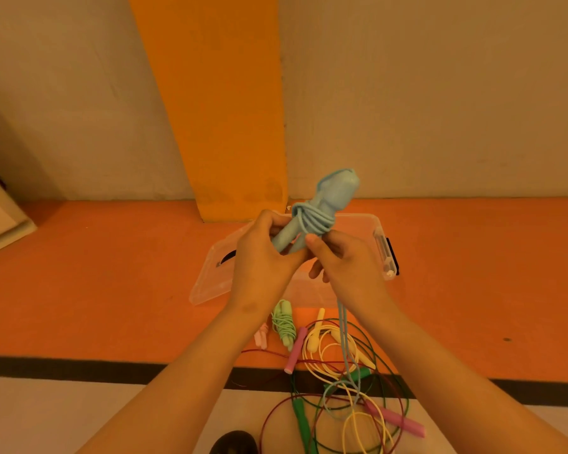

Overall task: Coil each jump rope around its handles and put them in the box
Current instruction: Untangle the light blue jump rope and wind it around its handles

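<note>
1. The box (368, 224) is clear plastic with an open top. It sits directly beyond and below both hands, on the floor (112, 290).
2. The loose ropes (338, 381) lie in a tangle below the right wrist, nearer to me than the hands. They are yellow, pink, green and red, and none of them is wound.
3. I hold the blue rope (325, 208) in the air between the hands, above the box. Its two handles (338, 191) are held together and tilt up and away from the hands. Several turns of cord (315, 221) sit around them, just above my fingertips.
4. The left hand (263, 253) is curled round the lower ends of the handles.
5. The right hand (345, 260) has its thumb against the handles just below the turns. Its fingers are curled, and the spare cord drops from under the palm to the tangle. I judge that the hand pinches this cord, but the contact point is hidden.
6. A green rope (284, 322), already wound, lies on the floor below the left wrist.

Handling, as I judge it:
- The handles are light and rigid. Grip them low so that the middle is free for winding.
- The cord is thin, soft and springy. It is likely to slip or unwind if tension drops.
- The hanging cord may snag in the tangle.
</note>
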Available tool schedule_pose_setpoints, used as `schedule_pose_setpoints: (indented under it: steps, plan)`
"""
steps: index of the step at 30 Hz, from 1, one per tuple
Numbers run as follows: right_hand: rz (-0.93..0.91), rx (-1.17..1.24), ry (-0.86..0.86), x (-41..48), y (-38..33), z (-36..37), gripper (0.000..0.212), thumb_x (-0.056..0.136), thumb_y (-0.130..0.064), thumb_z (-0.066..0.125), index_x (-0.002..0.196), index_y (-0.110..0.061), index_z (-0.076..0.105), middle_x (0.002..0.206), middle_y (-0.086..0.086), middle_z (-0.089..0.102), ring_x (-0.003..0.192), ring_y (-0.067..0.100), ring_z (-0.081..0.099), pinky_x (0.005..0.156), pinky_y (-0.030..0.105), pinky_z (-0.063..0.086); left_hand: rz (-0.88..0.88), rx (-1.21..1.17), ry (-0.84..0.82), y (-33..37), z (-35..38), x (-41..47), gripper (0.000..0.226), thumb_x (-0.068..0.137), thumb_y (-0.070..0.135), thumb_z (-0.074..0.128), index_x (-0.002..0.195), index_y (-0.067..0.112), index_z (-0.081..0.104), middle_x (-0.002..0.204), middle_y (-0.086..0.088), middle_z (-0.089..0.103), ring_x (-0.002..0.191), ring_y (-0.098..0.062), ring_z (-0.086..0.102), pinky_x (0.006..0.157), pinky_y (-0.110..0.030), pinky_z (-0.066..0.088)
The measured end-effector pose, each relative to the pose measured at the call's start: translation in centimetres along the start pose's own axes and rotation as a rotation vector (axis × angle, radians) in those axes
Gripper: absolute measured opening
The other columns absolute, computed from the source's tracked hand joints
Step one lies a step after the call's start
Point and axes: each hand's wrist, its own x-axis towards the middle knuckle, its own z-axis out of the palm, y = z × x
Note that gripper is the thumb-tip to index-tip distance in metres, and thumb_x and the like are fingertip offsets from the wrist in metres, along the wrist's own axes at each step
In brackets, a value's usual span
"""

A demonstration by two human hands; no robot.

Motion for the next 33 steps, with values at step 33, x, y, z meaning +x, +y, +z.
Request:
schedule_pose_setpoints:
  steps: [33]
  plan:
    - [-0.019,0.126,0.06,0.5,0.6,-1.1,0.017,0.097,-0.006,0.05,0.088,-0.006,0.064,0.071,0.003,0.06,0.051,0.004,0.052,0.053,0.018,0.046,-0.223,-0.376,-0.253,-0.4,-0.5,0.3,0.034,0.076,-0.002,0.075,0.087,0.015,0.047,0.094,-0.012,0.066,0.079,-0.013,0.06,0.066,-0.02,0.044]
